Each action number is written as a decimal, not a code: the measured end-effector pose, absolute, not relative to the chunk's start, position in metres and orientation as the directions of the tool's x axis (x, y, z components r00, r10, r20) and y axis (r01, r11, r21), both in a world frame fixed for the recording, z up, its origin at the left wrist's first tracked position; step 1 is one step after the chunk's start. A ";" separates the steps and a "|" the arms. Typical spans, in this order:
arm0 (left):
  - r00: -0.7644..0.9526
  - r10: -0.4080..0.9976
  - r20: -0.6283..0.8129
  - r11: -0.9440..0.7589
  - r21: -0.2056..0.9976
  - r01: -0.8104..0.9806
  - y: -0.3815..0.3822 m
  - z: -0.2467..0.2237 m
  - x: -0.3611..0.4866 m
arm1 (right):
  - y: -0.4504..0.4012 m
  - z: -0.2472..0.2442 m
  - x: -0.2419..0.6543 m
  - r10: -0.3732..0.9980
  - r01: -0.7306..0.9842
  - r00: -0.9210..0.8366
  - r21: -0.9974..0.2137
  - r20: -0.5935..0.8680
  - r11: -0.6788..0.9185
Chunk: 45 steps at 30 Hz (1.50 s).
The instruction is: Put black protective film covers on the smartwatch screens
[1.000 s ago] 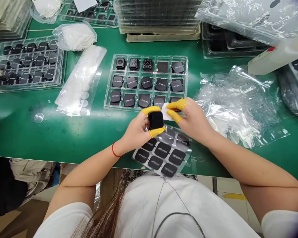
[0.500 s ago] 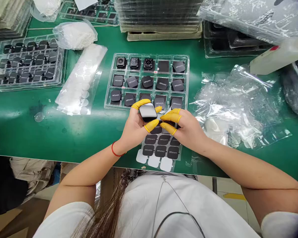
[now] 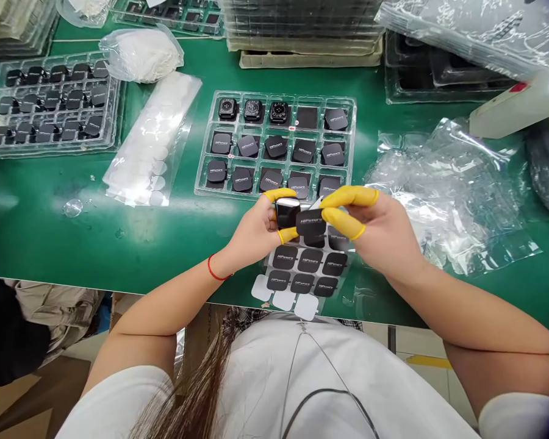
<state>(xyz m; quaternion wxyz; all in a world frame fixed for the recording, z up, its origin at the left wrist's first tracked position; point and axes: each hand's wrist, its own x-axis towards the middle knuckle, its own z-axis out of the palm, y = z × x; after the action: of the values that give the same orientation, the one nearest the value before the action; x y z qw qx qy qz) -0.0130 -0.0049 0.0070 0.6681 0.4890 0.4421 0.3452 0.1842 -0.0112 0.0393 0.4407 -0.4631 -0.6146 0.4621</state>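
Note:
My left hand [image 3: 255, 230], with a red string around the wrist and yellow finger cots, pinches a black square smartwatch body [image 3: 287, 213] between thumb and fingers. My right hand [image 3: 374, 227], also in yellow cots, pinches a black square film piece [image 3: 310, 223] with white lettering by its edge, right beside the watch. Under both hands lies a backing sheet of black square films [image 3: 307, 268] with white tabs along its near edge. The upper part of the sheet is hidden by my hands.
A clear tray of black watches and film-covered squares [image 3: 275, 97] stands just beyond my hands. Further left are another tray [image 3: 55, 146] and a bag of white round pads [image 3: 152, 140]. Crumpled clear plastic [image 3: 448, 195] lies right, on the green table [image 3: 50, 231].
The watch has turned from showing its glossy face to standing on edge. My right hand has lifted a black film from the sheet and moved apart from the watch, then back beside it.

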 end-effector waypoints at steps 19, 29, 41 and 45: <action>0.431 0.900 -0.064 0.012 0.992 0.124 -0.016 0.003 -0.011 | -0.011 0.029 0.173 0.945 -0.025 -0.140 -0.953 -0.296 -0.302; 0.444 0.894 -0.052 0.011 0.996 0.093 -0.016 0.003 -0.011 | -0.009 0.029 0.174 0.957 -0.024 -0.178 -0.971 -0.228 -0.236; 0.438 0.896 -0.074 0.035 0.995 0.096 -0.017 0.005 -0.010 | -0.010 0.027 0.175 0.954 0.053 -0.178 -0.970 -0.243 -0.237; 0.430 0.897 -0.101 0.058 0.992 0.112 -0.017 0.007 -0.010 | -0.011 0.026 0.176 0.968 0.130 -0.170 -0.978 -0.186 -0.165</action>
<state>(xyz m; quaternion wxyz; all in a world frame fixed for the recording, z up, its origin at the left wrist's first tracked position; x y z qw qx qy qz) -0.0103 -0.0169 0.0067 0.5943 0.6016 0.4192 0.3304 0.1756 -0.0107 0.0260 0.3768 -0.5227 -0.5251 0.5560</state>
